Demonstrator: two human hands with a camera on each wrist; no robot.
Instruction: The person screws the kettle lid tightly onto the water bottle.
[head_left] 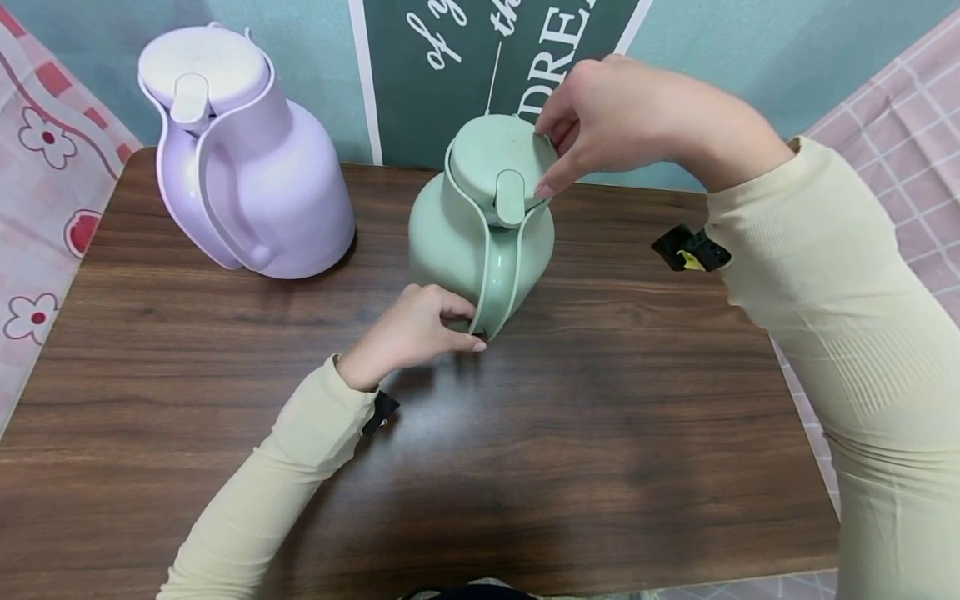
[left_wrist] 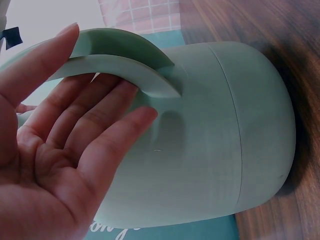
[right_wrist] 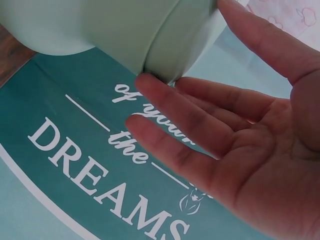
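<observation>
A pale green thermos jug point(head_left: 450, 233) stands on the wooden table in the middle of the head view, its handle towards me. My left hand point(head_left: 420, 329) is at the lower part of the handle point(left_wrist: 120, 67), with the fingers reaching through behind it and the thumb on its outer side. Up at the round lid point(head_left: 495, 154), my right hand point(head_left: 607, 117) has its thumb on the top near the pouring lever point(head_left: 510, 196) and its fingertips at the rim. In the right wrist view, those fingertips meet the edge of the lid point(right_wrist: 185, 40).
A lilac thermos jug point(head_left: 292, 192) stands at the back left of the brown wooden table point(head_left: 600, 433). Behind both is a teal cloth point(head_left: 442, 92) with white lettering. Pink patterned cloth point(head_left: 45, 233) hangs at the left, with pink checked cloth point(head_left: 900, 158) at the right.
</observation>
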